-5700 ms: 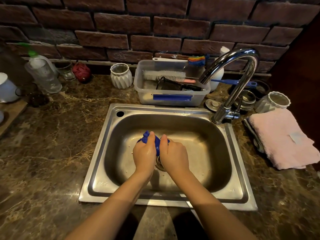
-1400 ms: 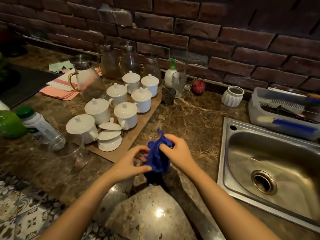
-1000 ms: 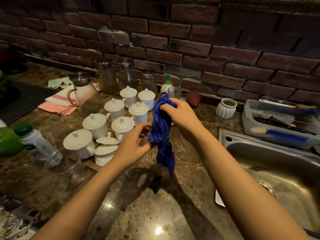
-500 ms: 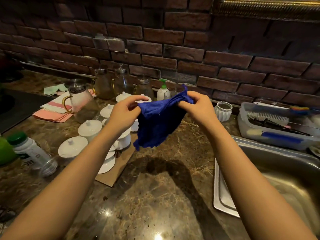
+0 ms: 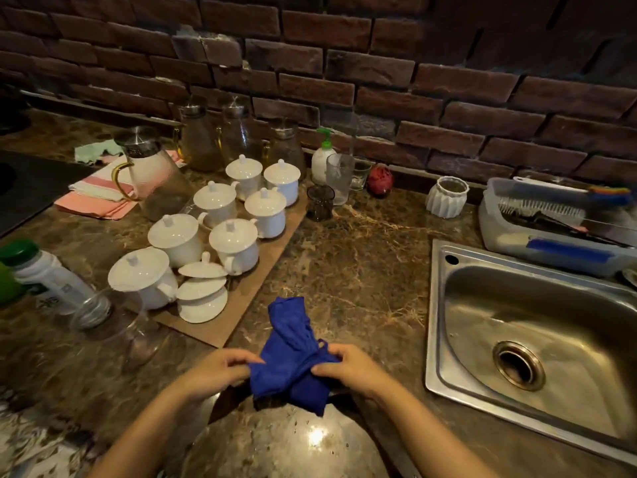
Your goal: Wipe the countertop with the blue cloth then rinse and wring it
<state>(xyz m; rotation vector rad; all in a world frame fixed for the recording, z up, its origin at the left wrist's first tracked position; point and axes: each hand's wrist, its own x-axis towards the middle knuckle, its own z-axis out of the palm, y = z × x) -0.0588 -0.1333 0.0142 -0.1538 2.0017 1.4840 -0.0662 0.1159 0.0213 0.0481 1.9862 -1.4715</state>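
The blue cloth (image 5: 291,353) lies rumpled on the brown marble countertop (image 5: 362,270), left of the steel sink (image 5: 527,346). My left hand (image 5: 217,369) pinches its near left edge. My right hand (image 5: 348,365) pinches its near right edge. The far end of the cloth stretches away from me over the counter. Both hands sit low, close to the counter's front edge.
A brown board (image 5: 241,298) with several white lidded cups (image 5: 234,243) lies left of the cloth. Glass jugs (image 5: 151,174), a soap bottle (image 5: 322,160), glasses and a white ribbed pot (image 5: 446,196) stand behind. A clear tub of brushes (image 5: 551,229) sits behind the sink.
Both hands have come down from chest height, where they held the cloth spread in the air, and have laid it on the counter near the front edge.
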